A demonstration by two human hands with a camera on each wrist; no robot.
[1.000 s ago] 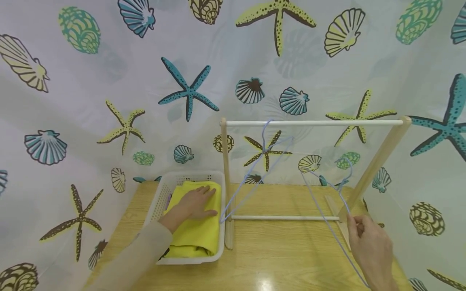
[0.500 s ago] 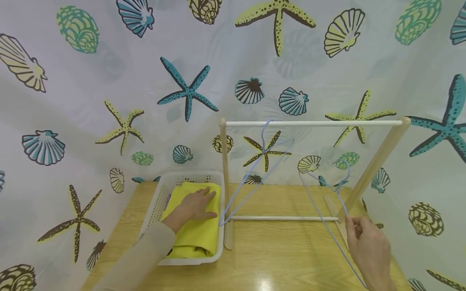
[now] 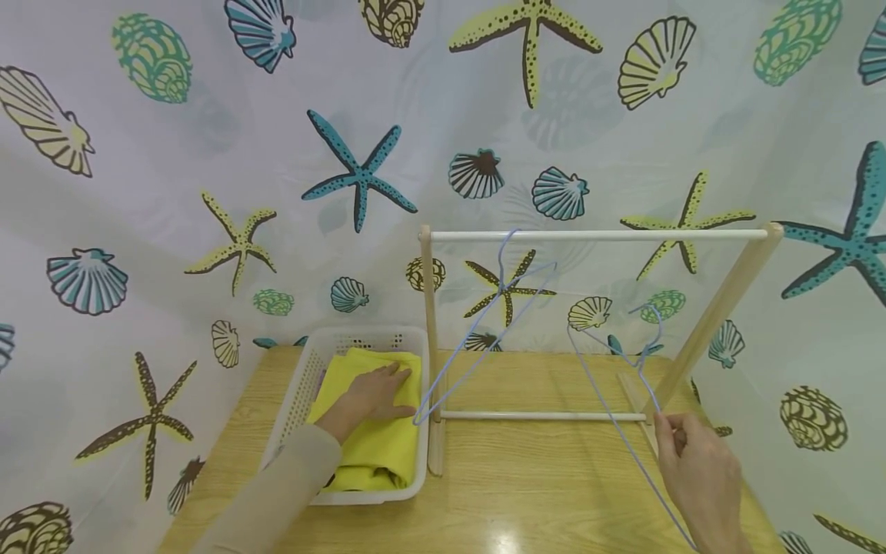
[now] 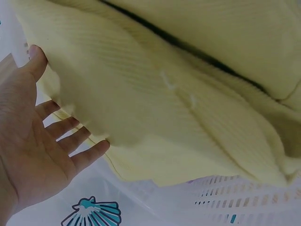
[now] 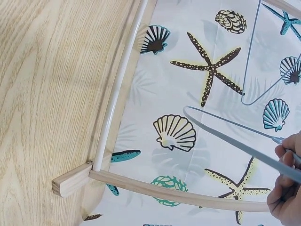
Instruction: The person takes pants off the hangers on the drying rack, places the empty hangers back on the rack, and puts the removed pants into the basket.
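Folded yellow cloth [image 3: 377, 454] fills a white perforated basket [image 3: 367, 497] at the left of the table. My left hand [image 3: 370, 396] lies on top of the cloth, fingers spread; in the left wrist view its fingertips touch the ribbed yellow fabric [image 4: 117, 94]. A blue wire hanger [image 3: 651, 385] is pinched between thumb and fingers of my right hand [image 3: 699, 469], in front of the rack's right post. In the right wrist view this hanger [image 5: 230, 139] points away from the fingers. A second blue hanger [image 3: 460, 346] hangs from the rack's top rail.
A rack with a white top rail [image 3: 595, 235], wooden posts [image 3: 723, 315] and a white lower bar [image 3: 540, 415] stands on the wooden table [image 3: 540, 485]. Its left post is close beside the basket. A curtain [image 3: 443, 115] printed with shells and starfish surrounds the table.
My left hand has shifted very slightly right on the cloth. The hanger in my right hand has tilted a little to the left.
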